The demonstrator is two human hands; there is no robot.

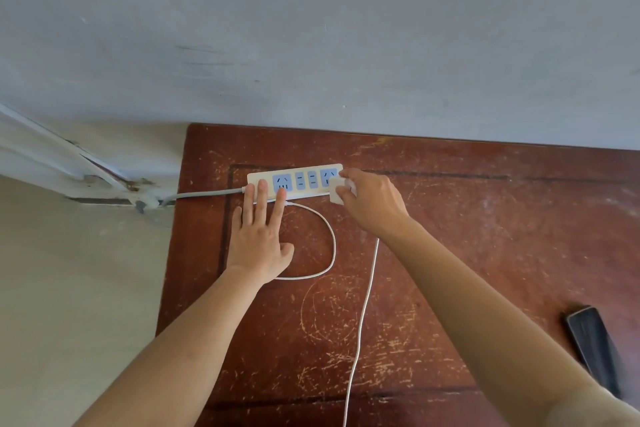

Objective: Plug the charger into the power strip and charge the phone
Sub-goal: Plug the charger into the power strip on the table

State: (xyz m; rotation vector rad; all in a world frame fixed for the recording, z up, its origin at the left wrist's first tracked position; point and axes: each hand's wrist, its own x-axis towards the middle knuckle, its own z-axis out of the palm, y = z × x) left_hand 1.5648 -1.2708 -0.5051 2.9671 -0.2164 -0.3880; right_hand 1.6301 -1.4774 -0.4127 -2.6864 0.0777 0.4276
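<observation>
Two hands are seen: the left hand (259,246) is spread flat on the power strip (294,181), while the charger (337,190) is gripped by the right hand (372,201) at its right end; the phone (593,348) lies near right on the bench (485,253).

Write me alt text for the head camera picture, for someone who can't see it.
A right hand holds a white charger at the right end of a power strip on a scratched wooden table, while the left hand lies flat, fingers on the strip. A white cable trails toward the viewer; a dark phone lies at right.
</observation>
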